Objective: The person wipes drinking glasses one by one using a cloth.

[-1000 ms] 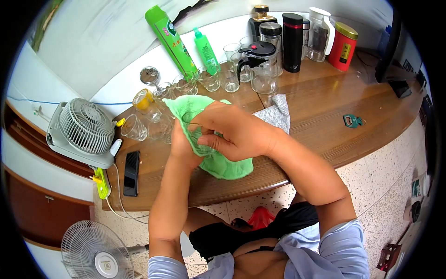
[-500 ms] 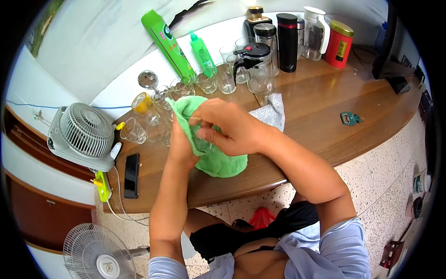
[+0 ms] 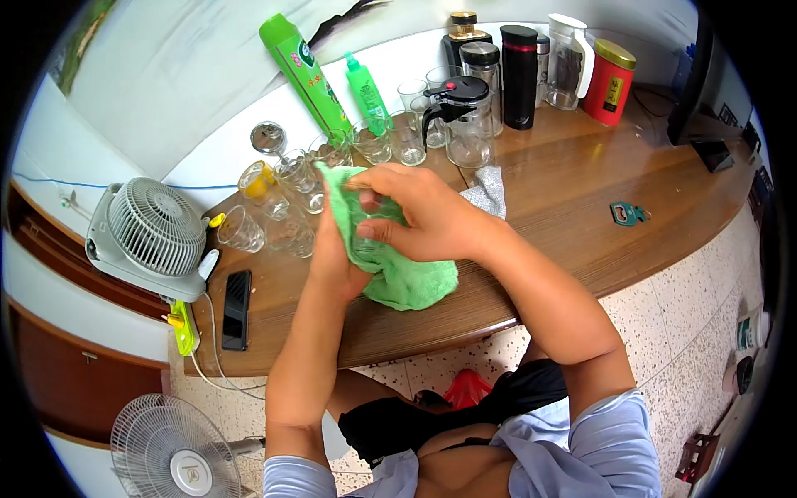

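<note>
A green cloth (image 3: 415, 284) is bunched in front of me, with its lower end hanging over the desk. My left hand (image 3: 332, 253) is wrapped round the cloth from the left, its fingers mostly covered by the fabric. In the fold sits a clear drinking glass (image 3: 370, 235), only partly visible. My right hand (image 3: 427, 212) grips it from the right, thumb on the near side and fingers bent over the cloth. Left of my hands stand several clear glasses (image 3: 290, 232). Beyond my right hand lies a grey cloth (image 3: 488, 195), partly covered.
Along the back stand a glass teapot (image 3: 470, 137), black tumbler (image 3: 519, 79), clear pitcher (image 3: 566, 66), red tin (image 3: 610, 83) and green bottles (image 3: 365, 90). A small fan (image 3: 158, 228) and phone (image 3: 237, 310) are at the left. A teal bottle opener (image 3: 628, 213) lies right.
My hands, the green cloth and the glass have shifted slightly right. My right hand now covers more of the grey cloth, and its fingers sit further over the green fabric.
</note>
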The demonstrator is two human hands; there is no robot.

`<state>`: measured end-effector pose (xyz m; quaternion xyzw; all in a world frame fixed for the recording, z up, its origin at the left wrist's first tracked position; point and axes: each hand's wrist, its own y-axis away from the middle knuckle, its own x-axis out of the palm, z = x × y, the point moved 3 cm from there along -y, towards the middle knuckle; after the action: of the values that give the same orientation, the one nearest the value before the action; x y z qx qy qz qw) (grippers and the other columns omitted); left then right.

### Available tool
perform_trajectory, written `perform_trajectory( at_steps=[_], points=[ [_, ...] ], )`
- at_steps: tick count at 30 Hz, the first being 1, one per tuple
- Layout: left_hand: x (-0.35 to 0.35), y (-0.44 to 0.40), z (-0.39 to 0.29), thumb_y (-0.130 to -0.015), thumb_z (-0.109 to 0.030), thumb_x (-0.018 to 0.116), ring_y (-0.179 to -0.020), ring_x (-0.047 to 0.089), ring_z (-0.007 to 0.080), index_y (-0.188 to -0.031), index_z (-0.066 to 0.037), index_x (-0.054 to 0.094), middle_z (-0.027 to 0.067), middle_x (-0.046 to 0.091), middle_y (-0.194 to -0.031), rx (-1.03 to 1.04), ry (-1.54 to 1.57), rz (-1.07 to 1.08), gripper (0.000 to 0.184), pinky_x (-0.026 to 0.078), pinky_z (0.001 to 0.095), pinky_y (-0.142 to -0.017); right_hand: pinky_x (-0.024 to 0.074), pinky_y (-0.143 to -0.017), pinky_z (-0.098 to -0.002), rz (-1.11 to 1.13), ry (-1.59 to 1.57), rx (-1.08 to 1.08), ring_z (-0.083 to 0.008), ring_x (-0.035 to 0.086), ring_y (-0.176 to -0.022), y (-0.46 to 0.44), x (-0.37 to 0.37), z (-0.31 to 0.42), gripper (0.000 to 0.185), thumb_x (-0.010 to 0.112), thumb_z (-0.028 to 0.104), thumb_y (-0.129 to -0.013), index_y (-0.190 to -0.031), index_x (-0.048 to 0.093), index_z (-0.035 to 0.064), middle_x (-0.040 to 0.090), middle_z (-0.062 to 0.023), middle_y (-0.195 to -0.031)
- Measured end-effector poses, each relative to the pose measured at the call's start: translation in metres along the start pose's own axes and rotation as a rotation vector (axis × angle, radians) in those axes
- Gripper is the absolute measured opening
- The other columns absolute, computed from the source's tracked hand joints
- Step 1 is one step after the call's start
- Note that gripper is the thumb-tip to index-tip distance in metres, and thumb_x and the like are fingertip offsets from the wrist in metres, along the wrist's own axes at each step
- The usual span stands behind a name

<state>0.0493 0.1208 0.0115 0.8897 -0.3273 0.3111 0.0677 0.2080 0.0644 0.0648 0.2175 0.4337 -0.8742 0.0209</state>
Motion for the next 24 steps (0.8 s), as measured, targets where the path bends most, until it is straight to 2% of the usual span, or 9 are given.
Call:
perform_trajectory(
  at_steps=[2,5,8,11,13,16,19,22,24],
  points=[
    [0.01,0.002,-0.002,-0.115,-0.054,0.036,-0.118,0.065,0.0209,-0.138,-0.011,0.058,0.0054,0.064,-0.122,0.033,0.192,0.029,0.054,0.056,0.041,-0.105,0.0546,-0.084,-0.0423,-0.043,0.001,-0.085,-0.0331,0.069,-0.089,-0.001,-0.001,-0.003,0.036,0.082,0.009,-0.088,-0.119,0.065,0.0023,0.069,-0.0142,-0.096],
    [0.022,0.004,-0.008,-0.114,-0.059,0.034,-0.111,0.067,0.0209,-0.13,-0.009,0.061,0.0058,0.065,-0.116,0.078,0.152,0.057,0.058,0.059,0.0396,-0.097,0.0532,-0.084,-0.0421,-0.049,0.006,-0.066,-0.0323,0.068,-0.087,-0.003,-0.002,-0.006,0.032,0.083,0.01,-0.087,-0.112,0.065,0.0023,0.068,-0.0119,-0.088],
    [0.023,0.004,-0.009,-0.116,-0.053,0.037,-0.11,0.066,0.0193,-0.134,-0.007,0.058,0.005,0.064,-0.117,0.082,-0.077,-0.043,0.053,0.058,0.0375,-0.097,0.0534,-0.079,-0.0414,0.002,0.017,0.026,-0.0318,0.068,-0.084,-0.003,-0.003,-0.008,0.036,0.083,0.008,-0.085,-0.116,0.065,0.0029,0.067,-0.0121,-0.089],
    [0.028,0.008,-0.011,-0.117,-0.047,0.04,-0.109,0.065,0.0174,-0.138,-0.005,0.055,0.0052,0.063,-0.12,0.273,-0.613,-0.017,0.049,0.057,0.035,-0.096,0.0543,-0.077,-0.0412,0.062,0.093,0.114,-0.0309,0.068,-0.084,-0.003,-0.01,-0.006,0.045,0.084,0.005,-0.084,-0.124,0.064,0.0038,0.068,-0.0114,-0.093],
    [0.017,0.003,-0.004,-0.116,-0.047,0.043,-0.11,0.066,0.0172,-0.138,-0.005,0.055,0.0061,0.063,-0.125,0.217,-0.446,0.034,0.049,0.057,0.0347,-0.095,0.0541,-0.075,-0.0414,0.077,0.072,0.156,-0.0304,0.068,-0.082,-0.002,-0.009,-0.007,0.049,0.085,0.005,-0.082,-0.126,0.064,0.0041,0.067,-0.0107,-0.09],
    [-0.004,0.0,-0.001,-0.115,-0.051,0.043,-0.113,0.066,0.0194,-0.139,-0.009,0.056,0.0062,0.064,-0.128,0.061,-0.173,0.132,0.051,0.059,0.0372,-0.095,0.0541,-0.077,-0.0422,0.089,-0.02,0.063,-0.0307,0.068,-0.085,0.001,-0.007,-0.002,0.054,0.087,0.005,-0.079,-0.128,0.064,0.0044,0.067,-0.0109,-0.091],
    [-0.004,0.006,-0.002,-0.113,-0.055,0.041,-0.119,0.066,0.022,-0.14,-0.014,0.058,0.0061,0.064,-0.131,-0.047,0.1,0.129,0.052,0.06,0.0408,-0.097,0.0529,-0.084,-0.0427,0.068,-0.013,-0.072,-0.0318,0.067,-0.095,0.0,-0.006,0.005,0.061,0.089,0.008,-0.077,-0.132,0.061,0.0051,0.066,-0.0122,-0.101],
    [0.016,0.011,-0.005,-0.11,-0.067,0.033,-0.125,0.065,0.0256,-0.144,-0.014,0.056,0.0066,0.064,-0.136,0.023,0.11,-0.036,0.067,0.058,0.0462,-0.103,0.0502,-0.094,-0.0437,0.019,0.056,-0.105,-0.0323,0.065,-0.108,-0.002,-0.007,0.009,0.071,0.091,0.012,-0.075,-0.137,0.058,0.0062,0.065,-0.0129,-0.113],
    [0.011,0.008,-0.005,-0.109,-0.066,0.04,-0.123,0.065,0.0253,-0.145,-0.012,0.055,0.0073,0.063,-0.135,0.118,0.049,-0.002,0.066,0.058,0.0448,-0.101,0.0455,-0.102,-0.0466,0.076,0.024,-0.035,-0.0359,0.062,-0.112,-0.002,-0.005,0.004,0.07,0.091,0.017,-0.077,-0.137,0.057,0.005,0.065,-0.0141,-0.113]
  ],
)
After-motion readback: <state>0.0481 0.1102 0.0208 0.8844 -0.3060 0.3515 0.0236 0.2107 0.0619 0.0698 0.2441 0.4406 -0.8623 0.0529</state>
